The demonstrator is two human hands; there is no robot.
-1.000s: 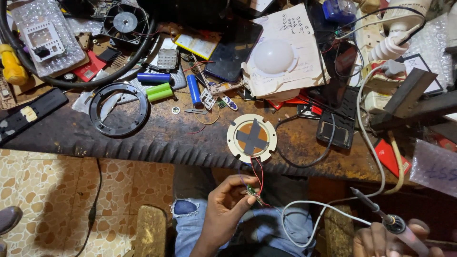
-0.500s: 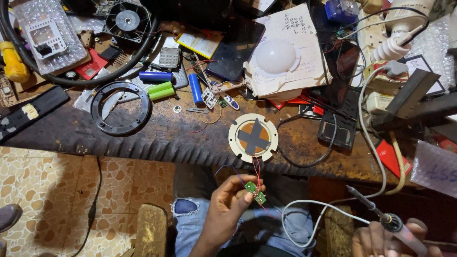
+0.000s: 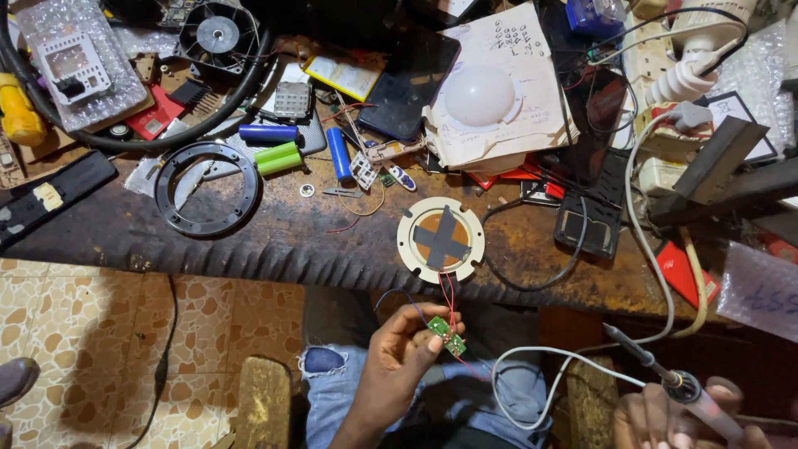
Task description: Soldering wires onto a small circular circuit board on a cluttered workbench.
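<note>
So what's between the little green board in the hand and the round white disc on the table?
Thin red wires run from the small green board, pinched in the left hand, up to the white disc, crossing the table edge, seen from the head camera.

A worn, rough wooden bench (image 3: 249, 241) with a scuffed, stained top is seen. At 6 o'clock a small green circuit board (image 3: 447, 335), matt, is pinched in the left hand (image 3: 399, 362). Above it lies a cream plastic disc (image 3: 440, 239), smooth. At 12 o'clock a frosted white plastic dome (image 3: 480, 94) rests on creased paper (image 3: 532, 116).
</note>
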